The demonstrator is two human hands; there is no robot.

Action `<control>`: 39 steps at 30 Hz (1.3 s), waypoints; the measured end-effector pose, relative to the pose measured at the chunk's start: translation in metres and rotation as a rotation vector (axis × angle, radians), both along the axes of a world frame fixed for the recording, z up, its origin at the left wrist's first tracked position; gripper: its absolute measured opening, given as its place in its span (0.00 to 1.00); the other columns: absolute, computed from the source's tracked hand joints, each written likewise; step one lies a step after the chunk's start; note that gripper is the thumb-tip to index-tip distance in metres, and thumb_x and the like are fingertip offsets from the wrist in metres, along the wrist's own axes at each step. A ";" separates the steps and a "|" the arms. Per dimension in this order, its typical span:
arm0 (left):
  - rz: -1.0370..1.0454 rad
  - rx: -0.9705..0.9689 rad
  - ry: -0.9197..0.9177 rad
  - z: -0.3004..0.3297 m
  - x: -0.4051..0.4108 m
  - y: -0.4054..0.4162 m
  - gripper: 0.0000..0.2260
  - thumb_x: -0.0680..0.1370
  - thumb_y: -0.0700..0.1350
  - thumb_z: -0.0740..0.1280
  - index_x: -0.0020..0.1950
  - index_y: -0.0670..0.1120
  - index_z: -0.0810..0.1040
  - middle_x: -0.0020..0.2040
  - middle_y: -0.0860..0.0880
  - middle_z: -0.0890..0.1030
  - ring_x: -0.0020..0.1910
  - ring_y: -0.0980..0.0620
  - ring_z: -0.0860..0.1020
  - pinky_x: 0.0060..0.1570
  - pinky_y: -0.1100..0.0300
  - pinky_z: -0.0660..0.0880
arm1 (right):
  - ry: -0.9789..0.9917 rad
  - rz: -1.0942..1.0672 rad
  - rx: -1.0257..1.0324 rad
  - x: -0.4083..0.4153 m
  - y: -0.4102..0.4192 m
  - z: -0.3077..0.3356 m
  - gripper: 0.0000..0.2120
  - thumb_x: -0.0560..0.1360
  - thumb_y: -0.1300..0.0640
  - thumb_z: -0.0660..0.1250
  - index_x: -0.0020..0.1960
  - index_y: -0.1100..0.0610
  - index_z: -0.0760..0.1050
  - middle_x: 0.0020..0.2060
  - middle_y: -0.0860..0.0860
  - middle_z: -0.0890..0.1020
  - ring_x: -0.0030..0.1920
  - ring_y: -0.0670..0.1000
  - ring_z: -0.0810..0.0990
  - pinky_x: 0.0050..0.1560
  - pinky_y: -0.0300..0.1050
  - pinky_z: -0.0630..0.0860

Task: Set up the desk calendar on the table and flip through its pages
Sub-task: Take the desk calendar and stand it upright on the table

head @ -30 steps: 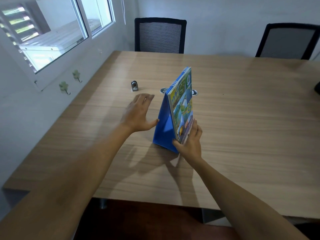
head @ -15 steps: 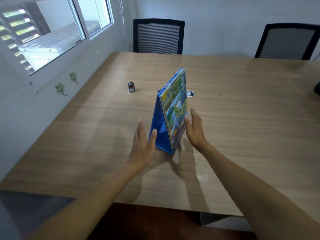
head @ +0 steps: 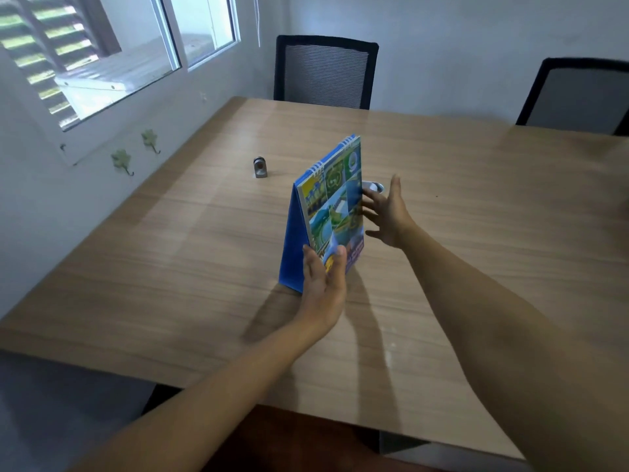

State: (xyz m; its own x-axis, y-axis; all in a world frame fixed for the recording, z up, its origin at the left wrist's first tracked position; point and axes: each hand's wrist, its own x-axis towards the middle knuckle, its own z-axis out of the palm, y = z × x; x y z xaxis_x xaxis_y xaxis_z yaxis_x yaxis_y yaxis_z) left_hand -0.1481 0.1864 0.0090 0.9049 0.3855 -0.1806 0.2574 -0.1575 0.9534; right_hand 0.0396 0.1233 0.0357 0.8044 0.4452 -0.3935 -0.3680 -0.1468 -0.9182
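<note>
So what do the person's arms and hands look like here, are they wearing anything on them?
Both arms are bare as far as the picture shows: no sleeves, gloves or watch in view. The left hand and right hand show no rings or markings that I can make out, though the picture is somewhat blurred.

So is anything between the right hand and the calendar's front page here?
Nothing visible. The right hand is open beside the far edge of the desk calendar, its fingertips at or near the page edge. The left hand steadies the near bottom corner.

Head cam, fwd-down over table (head: 204, 267), close.
</note>
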 end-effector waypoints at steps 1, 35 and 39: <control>0.005 0.010 0.005 -0.001 0.001 0.000 0.45 0.71 0.72 0.45 0.77 0.47 0.34 0.79 0.51 0.37 0.77 0.54 0.40 0.68 0.61 0.42 | -0.005 0.000 0.007 -0.001 -0.003 -0.002 0.42 0.72 0.28 0.32 0.73 0.47 0.66 0.68 0.49 0.71 0.69 0.49 0.65 0.61 0.54 0.59; 0.042 -0.233 -0.073 0.021 0.043 0.100 0.32 0.79 0.62 0.35 0.77 0.48 0.58 0.76 0.46 0.63 0.75 0.48 0.61 0.60 0.59 0.61 | -0.055 -0.114 0.149 -0.087 -0.017 -0.006 0.30 0.80 0.41 0.35 0.78 0.53 0.47 0.76 0.47 0.59 0.76 0.47 0.57 0.64 0.37 0.55; 0.046 -0.243 -0.056 0.020 0.044 0.103 0.33 0.78 0.64 0.35 0.77 0.48 0.56 0.77 0.47 0.61 0.76 0.49 0.58 0.69 0.56 0.58 | -0.105 -0.100 0.086 -0.089 -0.017 -0.009 0.28 0.81 0.42 0.36 0.76 0.51 0.57 0.59 0.42 0.72 0.65 0.43 0.68 0.61 0.37 0.58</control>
State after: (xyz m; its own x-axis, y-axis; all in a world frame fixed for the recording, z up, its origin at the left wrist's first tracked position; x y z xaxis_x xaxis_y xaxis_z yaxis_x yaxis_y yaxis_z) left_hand -0.1037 0.2892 0.0289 0.8987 0.3774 -0.2233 0.2048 0.0890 0.9747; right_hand -0.0492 0.1060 0.0268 0.8810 0.3893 -0.2690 -0.2784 -0.0331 -0.9599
